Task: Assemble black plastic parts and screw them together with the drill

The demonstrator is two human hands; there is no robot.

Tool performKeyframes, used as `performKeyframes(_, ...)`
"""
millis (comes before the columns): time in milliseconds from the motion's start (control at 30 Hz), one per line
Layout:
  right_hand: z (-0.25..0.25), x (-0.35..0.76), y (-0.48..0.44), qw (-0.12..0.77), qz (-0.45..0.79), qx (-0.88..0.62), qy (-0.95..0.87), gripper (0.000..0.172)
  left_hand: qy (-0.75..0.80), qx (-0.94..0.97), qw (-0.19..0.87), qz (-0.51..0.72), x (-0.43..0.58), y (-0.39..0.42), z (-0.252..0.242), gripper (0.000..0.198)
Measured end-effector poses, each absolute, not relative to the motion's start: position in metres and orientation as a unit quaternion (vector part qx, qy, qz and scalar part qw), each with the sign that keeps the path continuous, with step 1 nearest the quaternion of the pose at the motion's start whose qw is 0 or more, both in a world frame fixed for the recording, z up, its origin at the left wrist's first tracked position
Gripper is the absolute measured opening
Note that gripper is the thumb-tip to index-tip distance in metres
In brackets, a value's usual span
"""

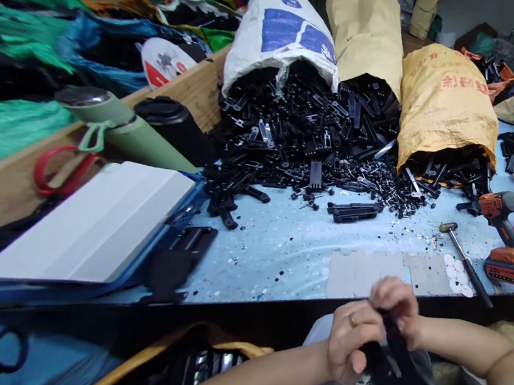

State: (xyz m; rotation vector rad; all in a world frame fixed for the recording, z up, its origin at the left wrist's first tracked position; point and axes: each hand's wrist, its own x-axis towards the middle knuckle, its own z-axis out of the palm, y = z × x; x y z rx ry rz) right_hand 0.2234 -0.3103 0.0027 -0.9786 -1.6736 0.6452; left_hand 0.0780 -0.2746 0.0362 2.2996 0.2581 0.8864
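Pale blue surface [252, 241], slick and speckled with debris. Heap of glossy black pieces [285, 140], slotted strips mostly, spilling from a crinkled white sack [276, 29], tan sack [368, 36] and orange sack [450, 105]. Flat black part [396, 378], long and matte-looking, is over the lap, off the near edge. Left hand [354, 337] grips its upper end; right hand [396, 302] pinches there too, exact contact blurred. Step looks like two-handed handling; next move probably calls for firm left grip, free right fingertips. Steel-headed hammer [467, 263] lies apart.
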Motion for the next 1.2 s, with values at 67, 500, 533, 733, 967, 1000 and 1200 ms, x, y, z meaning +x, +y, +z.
performKeyframes(67, -0.01, 0.208, -0.282, 0.631, 0.236, -0.452, -0.584, 0.057, 0.142, 0.873, 0.267, 0.383, 0.082, -0.265, 0.02, 0.078)
performKeyframes(500, 0.005, 0.388, 0.031, 0.029, -0.116, -0.722, -0.681, 0.031, 0.387, 0.907, -0.016, 0.168, 0.131, -0.1, -0.033, 0.063)
performKeyframes(533, 0.005, 0.391, 0.046, 0.009, -0.127, -0.724, -0.678, 0.032, 0.395, 0.9, -0.018, 0.183, 0.131, -0.093, -0.03, 0.061)
performKeyframes(733, -0.005, 0.396, 0.1, -0.022, -0.116, -0.71, -0.695, 0.038, 0.569, 0.788, 0.001, 0.234, 0.086, -0.021, -0.004, 0.041)
performKeyframes(967, 0.013, 0.425, 0.082, -0.004, -0.132, -0.598, -0.791, 0.033, 0.548, 0.826, -0.024, 0.13, 0.025, 0.059, 0.001, 0.044)
performKeyframes(1000, 0.018, 0.427, 0.074, 0.035, -0.121, -0.586, -0.801, 0.035, 0.521, 0.845, -0.02, 0.121, 0.024, 0.064, 0.0, 0.04)
performKeyframes(1200, 0.04, 0.413, 0.007, 0.469, 0.242, -0.6, -0.602, 0.047, 0.531, 0.827, 0.023, 0.182, 0.032, 0.053, 0.004, 0.03)
